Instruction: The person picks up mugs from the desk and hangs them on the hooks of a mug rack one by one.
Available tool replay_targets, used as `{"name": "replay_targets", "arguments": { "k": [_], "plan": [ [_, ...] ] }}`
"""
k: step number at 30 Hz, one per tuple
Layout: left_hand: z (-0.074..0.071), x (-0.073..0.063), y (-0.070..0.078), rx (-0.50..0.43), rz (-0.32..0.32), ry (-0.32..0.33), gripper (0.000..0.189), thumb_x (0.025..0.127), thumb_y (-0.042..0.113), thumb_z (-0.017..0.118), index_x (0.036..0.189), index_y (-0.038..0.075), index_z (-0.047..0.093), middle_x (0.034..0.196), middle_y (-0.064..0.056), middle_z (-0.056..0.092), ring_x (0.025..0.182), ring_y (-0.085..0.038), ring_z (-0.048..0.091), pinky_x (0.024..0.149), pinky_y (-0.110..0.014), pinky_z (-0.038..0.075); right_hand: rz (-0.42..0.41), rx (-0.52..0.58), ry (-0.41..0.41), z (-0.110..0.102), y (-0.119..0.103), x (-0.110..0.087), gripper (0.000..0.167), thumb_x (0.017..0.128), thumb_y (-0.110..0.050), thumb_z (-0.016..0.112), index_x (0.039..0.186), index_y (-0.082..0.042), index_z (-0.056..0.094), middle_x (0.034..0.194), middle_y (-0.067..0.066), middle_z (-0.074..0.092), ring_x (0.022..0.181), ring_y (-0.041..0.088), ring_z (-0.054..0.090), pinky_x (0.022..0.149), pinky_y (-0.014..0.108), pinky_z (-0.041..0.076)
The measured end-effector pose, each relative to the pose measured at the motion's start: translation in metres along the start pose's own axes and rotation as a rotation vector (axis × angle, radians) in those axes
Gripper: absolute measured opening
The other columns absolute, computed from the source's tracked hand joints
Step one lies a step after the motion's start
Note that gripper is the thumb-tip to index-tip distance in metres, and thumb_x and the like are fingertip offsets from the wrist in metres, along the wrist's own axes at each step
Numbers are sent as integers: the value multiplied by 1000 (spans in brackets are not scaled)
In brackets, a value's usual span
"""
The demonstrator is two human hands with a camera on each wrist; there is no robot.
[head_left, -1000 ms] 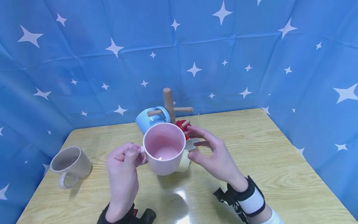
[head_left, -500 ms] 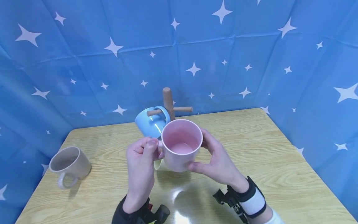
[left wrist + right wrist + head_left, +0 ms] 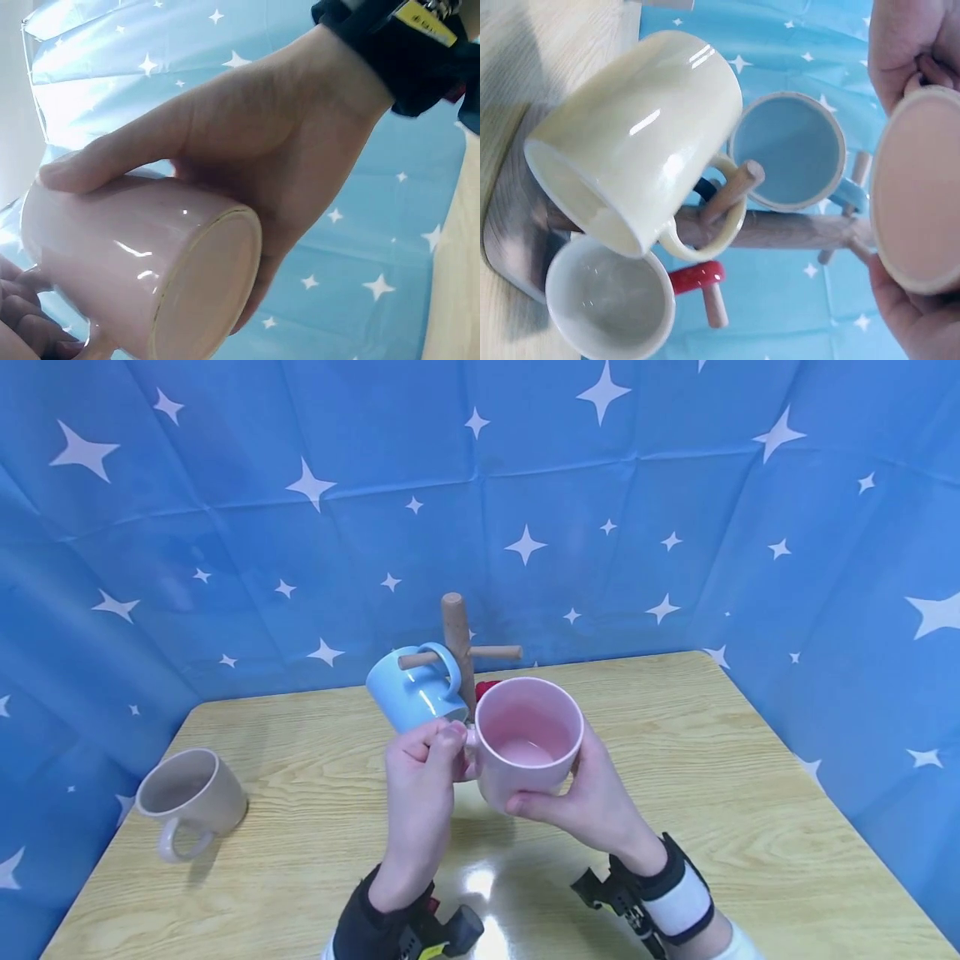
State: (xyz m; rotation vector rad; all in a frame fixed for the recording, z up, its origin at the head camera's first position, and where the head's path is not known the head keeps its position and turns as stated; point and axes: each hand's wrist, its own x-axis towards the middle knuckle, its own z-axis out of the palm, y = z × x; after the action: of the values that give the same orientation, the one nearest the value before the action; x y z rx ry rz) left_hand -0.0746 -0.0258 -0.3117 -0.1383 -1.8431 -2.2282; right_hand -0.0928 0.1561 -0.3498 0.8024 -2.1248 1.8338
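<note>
Upright above the table, a pink mug (image 3: 495,781) is held between both hands. My left hand (image 3: 422,793) pinches its handle, on the left side. Thumb and fingers of my right hand (image 3: 588,797) wrap the mug's body from the right; in the left wrist view this grip and the mug's bottom (image 3: 206,289) show. Behind the mug stands a wooden mug tree (image 3: 456,635). A light blue mug (image 3: 408,697) hangs tilted on its left peg. The right wrist view shows a cream mug (image 3: 645,127) on a lower peg and a red-handled mug (image 3: 611,300) below it.
A beige mug (image 3: 198,802) stands on the left of the wooden table (image 3: 720,793), handle toward me. An upper right peg (image 3: 495,652) of the tree carries nothing. A blue star-patterned cloth (image 3: 360,527) hangs behind the table.
My left hand has carried the pink mug to the right by its handle. My right hand, apart from the mug at first, has closed round its body.
</note>
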Motion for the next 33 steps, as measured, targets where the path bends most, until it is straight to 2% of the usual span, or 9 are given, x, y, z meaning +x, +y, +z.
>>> {"name": "replay_targets", "arguments": {
  "k": [3,5,8,13,19,27,33],
  "plan": [
    [3,-1,-4,4,0,-4,38,98,6,50,67,-16,46,55,7,43,64,-8,48,67,-24,55,-9,51,27,2,1,0,92,75,-34,97,147,-4,49,136,-2,65,121,9,62,103,29,52],
    [4,-2,-5,-3,-2,-10,37,98,6,51,70,-17,51,55,6,44,64,-8,48,66,-23,52,-22,78,47,4,1,1,93,75,-38,96,146,-1,48,134,-9,65,121,9,62,102,27,52],
    [5,-2,-6,-13,-12,-29,34,99,5,52,76,-19,58,55,7,43,64,-7,47,64,-22,49,-56,96,74,5,3,1,90,77,-38,95,143,3,49,132,-13,65,119,9,63,101,26,53],
    [4,-3,-5,-17,-17,-57,31,101,7,53,88,-19,65,57,6,46,65,-9,49,65,-22,50,-103,78,117,7,7,1,80,79,-30,93,138,5,52,129,-12,67,115,10,65,99,26,53],
    [3,-3,-6,-28,-23,-78,32,102,8,53,90,-20,64,58,7,46,67,-9,50,66,-23,52,-139,62,141,9,8,1,78,81,-30,92,137,6,53,129,-11,68,115,10,65,98,27,54],
    [3,-2,-7,-18,-25,-90,35,104,11,53,91,-20,64,59,7,45,69,-9,49,66,-23,49,-94,29,151,8,8,1,76,75,-14,91,138,7,53,128,-15,67,114,8,66,97,26,55],
    [3,-1,-8,-18,-18,-93,35,103,10,53,89,-20,63,59,7,44,67,-8,47,63,-23,43,-110,23,158,7,9,1,74,77,-16,91,138,4,55,128,-13,68,113,8,66,97,25,54]
  ]
}}
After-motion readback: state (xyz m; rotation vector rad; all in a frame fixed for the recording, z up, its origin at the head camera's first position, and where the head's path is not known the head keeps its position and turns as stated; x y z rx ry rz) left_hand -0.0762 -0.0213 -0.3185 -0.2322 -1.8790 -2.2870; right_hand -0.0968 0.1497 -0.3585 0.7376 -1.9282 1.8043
